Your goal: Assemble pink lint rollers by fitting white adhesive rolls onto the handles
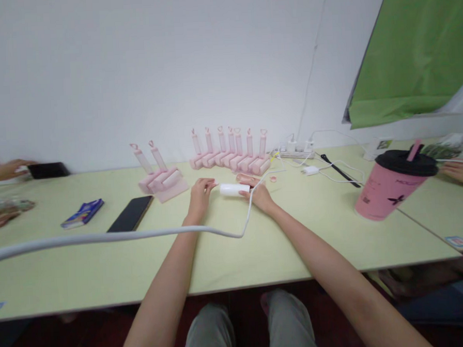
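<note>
My right hand point(260, 197) grips a smooth white cylinder point(232, 189) by its right end, with the cylinder lying level just over the table. Its exact kind does not show. At the cylinder's left end my left hand point(201, 193) is closed in a pinch. Whatever sits between those fingertips is too small to make out. Just behind the right hand lies a flat pink piece point(245, 178), and a small pink ring point(273, 179) rests to its right. A white cable point(234, 234) crosses in front of both arms and passes over the right hand.
Behind stand several pink holders point(238, 160) with clear tubes; two more pink holders point(160, 178) are left. A phone point(130, 215) and blue packet point(83, 213) lie left. Right are a power strip point(292, 153), black strap point(340, 170) and pink cup point(391, 188). Other people's hands show at both sides.
</note>
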Demonstrator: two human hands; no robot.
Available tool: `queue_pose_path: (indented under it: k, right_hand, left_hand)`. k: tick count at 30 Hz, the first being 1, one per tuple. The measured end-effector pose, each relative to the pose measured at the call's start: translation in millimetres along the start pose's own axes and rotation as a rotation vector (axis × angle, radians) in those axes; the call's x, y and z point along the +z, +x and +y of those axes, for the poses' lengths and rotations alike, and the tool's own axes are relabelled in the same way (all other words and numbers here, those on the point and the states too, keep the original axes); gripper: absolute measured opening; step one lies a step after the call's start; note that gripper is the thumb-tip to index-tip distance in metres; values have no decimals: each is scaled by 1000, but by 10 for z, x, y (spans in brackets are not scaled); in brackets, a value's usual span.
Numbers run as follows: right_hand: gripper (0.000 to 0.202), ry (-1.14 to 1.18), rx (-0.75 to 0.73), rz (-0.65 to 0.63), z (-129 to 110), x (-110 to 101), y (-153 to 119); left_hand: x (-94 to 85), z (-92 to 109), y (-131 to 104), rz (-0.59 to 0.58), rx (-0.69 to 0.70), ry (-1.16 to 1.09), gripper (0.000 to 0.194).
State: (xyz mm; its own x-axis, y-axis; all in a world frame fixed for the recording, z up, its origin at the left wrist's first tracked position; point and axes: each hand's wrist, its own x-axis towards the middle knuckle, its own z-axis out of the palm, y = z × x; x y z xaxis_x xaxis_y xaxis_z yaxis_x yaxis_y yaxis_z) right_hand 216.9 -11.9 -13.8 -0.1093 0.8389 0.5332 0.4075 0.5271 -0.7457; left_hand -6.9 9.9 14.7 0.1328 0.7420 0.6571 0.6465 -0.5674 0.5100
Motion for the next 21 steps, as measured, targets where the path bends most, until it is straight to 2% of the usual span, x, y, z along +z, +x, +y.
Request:
queue_pose_path:
  k: [2, 5, 11, 21]
  right_hand:
    - [36, -152, -85, 26, -63, 35, -30]
    - [34, -252, -136, -16, -137, 75, -63]
    - [40, -411, -71, -115, -110, 126, -89]
    - [61, -684, 26, -125, -56, 105, -133]
  left_hand:
    - [-28, -73, -37, -59, 11, 124, 27]
    - [-70, -159, -91, -152, -19, 269, 31]
    - [-134, -226, -135, -249, -33, 451, 42]
    - [-129, -293, -116, -283, -28, 559, 32]
